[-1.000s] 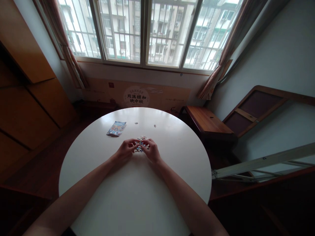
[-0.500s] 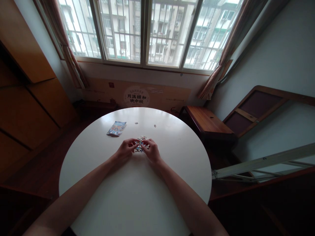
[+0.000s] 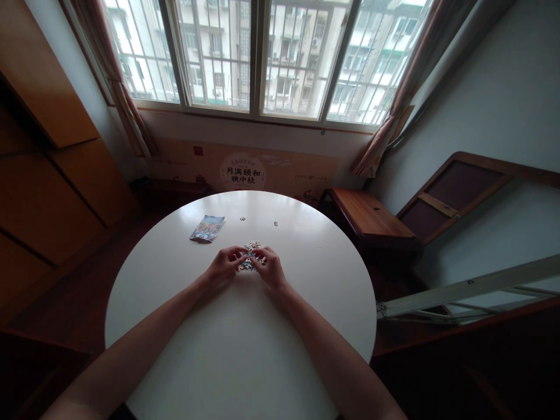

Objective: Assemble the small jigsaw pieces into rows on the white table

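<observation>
A small heap of jigsaw puzzle pieces (image 3: 252, 265) lies near the middle of the round white table (image 3: 236, 350). Over its left side is my left hand (image 3: 226, 262), thumb and fingers pinched together on a small puzzle piece. From the right, my right hand (image 3: 269, 267) meets it, its fingertips closed on a piece at the same spot. The fingertips of both hands nearly touch, and the pieces between them are too small to make out clearly. Beyond the heap lie two little groups of pieces, one at the left (image 3: 242, 219) and one at the right (image 3: 275, 223).
A colourful printed packet (image 3: 207, 228) lies on the table to the left, beyond my left hand. A low wooden bench (image 3: 371, 213) stands past the table's right edge. Orange-brown cabinets (image 3: 52, 192) line the left side, and a barred window (image 3: 254, 58) is ahead.
</observation>
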A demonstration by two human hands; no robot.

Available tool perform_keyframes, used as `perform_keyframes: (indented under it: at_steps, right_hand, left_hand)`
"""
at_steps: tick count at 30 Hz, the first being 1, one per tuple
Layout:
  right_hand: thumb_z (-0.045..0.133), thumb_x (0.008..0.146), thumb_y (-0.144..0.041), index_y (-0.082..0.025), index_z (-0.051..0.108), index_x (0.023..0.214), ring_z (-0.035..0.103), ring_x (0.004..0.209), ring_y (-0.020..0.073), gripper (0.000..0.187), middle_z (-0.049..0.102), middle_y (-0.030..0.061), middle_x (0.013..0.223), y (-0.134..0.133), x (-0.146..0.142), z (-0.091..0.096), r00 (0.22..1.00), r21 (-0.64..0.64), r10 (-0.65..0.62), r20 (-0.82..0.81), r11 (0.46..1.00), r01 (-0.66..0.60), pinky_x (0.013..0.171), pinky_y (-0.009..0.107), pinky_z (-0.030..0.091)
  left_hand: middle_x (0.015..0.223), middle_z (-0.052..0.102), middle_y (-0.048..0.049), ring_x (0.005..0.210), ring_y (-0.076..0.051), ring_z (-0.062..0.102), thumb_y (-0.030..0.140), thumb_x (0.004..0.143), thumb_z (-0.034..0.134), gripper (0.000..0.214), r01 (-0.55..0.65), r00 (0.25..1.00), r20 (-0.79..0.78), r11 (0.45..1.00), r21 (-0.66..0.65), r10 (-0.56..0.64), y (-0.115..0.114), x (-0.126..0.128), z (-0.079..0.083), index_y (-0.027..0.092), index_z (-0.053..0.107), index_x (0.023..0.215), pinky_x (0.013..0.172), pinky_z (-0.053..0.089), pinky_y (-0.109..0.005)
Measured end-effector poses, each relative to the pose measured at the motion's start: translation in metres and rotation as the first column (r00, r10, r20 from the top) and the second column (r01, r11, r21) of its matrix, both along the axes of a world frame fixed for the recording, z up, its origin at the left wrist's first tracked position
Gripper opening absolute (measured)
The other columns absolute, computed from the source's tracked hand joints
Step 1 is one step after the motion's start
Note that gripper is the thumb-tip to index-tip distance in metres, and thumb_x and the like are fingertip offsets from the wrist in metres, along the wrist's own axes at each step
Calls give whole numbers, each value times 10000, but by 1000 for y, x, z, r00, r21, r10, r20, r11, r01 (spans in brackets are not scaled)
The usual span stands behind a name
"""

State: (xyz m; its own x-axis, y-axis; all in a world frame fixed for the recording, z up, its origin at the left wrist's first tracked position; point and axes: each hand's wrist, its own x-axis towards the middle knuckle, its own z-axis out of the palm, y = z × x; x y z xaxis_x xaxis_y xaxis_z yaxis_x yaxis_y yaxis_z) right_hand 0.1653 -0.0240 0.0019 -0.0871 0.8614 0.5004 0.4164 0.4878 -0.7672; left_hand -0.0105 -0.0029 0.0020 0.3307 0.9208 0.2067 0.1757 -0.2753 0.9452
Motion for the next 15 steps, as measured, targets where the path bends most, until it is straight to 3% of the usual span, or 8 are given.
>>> perform_keyframes:
  at_steps: [15]
  right_hand:
    - [613, 804, -268, -193, 678, 922, 588, 753, 153, 154, 624, 46, 863, 1, 0, -1, 1000, -14, 7, 7, 1000, -7, 712, 283, 482]
  left_hand:
    - [626, 589, -7, 508, -97, 529, 443, 753, 636, 407, 20, 999, -36, 1000, 23, -19, -4, 1, 8, 111, 646, 987, 477, 427, -196]
